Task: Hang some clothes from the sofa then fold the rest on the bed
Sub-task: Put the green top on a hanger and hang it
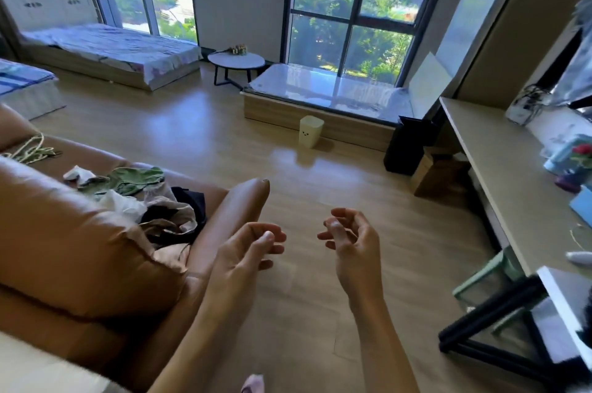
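A brown leather sofa [64,232] fills the lower left. On its seat lies a loose pile of clothes [150,200]: a green garment, white, beige and black pieces. My left hand [246,251] hovers just right of the sofa's armrest, fingers loosely curled and holding nothing. My right hand [352,242] floats beside it over the floor, also loosely curled and empty. A bed [112,49] with a pale patterned cover stands at the far left under the window. A second bed's corner [22,81] shows at the left edge.
A round side table [237,61] stands by the far bed. A low window bench [326,97] has a small cream bin [310,131] in front. A long desk [499,168] with clutter runs along the right; a black box [405,149] sits beneath it. Wooden floor lies between.
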A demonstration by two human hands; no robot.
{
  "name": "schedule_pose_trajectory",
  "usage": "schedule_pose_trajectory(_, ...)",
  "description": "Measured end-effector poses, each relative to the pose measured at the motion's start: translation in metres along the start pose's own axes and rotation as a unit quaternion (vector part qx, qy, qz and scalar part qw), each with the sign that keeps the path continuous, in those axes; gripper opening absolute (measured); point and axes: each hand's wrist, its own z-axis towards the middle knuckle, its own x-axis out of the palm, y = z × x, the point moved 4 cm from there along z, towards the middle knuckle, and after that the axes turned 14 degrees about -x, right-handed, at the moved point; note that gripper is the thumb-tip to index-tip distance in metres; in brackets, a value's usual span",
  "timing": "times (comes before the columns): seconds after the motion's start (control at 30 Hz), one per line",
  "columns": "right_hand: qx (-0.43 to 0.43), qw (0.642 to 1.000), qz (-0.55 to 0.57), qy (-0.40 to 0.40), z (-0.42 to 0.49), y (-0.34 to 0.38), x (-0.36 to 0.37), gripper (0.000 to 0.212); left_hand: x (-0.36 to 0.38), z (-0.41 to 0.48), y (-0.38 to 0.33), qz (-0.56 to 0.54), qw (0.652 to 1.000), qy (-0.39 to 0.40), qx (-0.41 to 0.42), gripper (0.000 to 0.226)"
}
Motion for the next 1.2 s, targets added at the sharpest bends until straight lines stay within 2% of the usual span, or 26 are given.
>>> schedule_pose_trajectory(0.27,0.014,1.0,-0.025,-0.004,0.192,-0.089,0.035,0.012,0.057,0.215,-0.006,-0.022,0.999,0.014,-0.03,0.038)
schedule_pose_trajectory(0.47,-0.002,0.999,-0.028,-0.033,0.349,-0.125,0.038,0.01,0.107,0.372,-0.054,-0.038,0.998,0.034,-0.035,0.034)
schedule_pose_trajectory(0.67,0.005,1.0,-0.009,-0.029,0.477,-0.177,0.06,0.011,0.142,0.495,-0.075,-0.038,0.999,0.021,-0.025,0.018)
schedule_pose_trajectory(0.87,-0.001,0.999,-0.005,0.04,0.616,-0.245,0.11,0.012,0.169,0.631,-0.08,-0.013,0.999,-0.031,-0.029,0.03)
schedule_pose_trajectory(1.0,-0.022,0.996,0.007,0.091,0.719,-0.262,0.148,0.013,0.169,0.711,-0.104,-0.016,0.995,-0.089,-0.035,0.016)
schedule_pose_trajectory(1.13,-0.028,0.987,0.028,0.154,0.79,-0.269,0.204,0.011,0.151,0.774,-0.127,-0.039,0.987,-0.156,-0.03,0.035)
schedule_pose_trajectory(1.2,-0.033,0.98,0.034,0.192,0.813,-0.278,0.236,0.012,0.14,0.805,-0.132,-0.05,0.982,-0.181,-0.032,0.035)
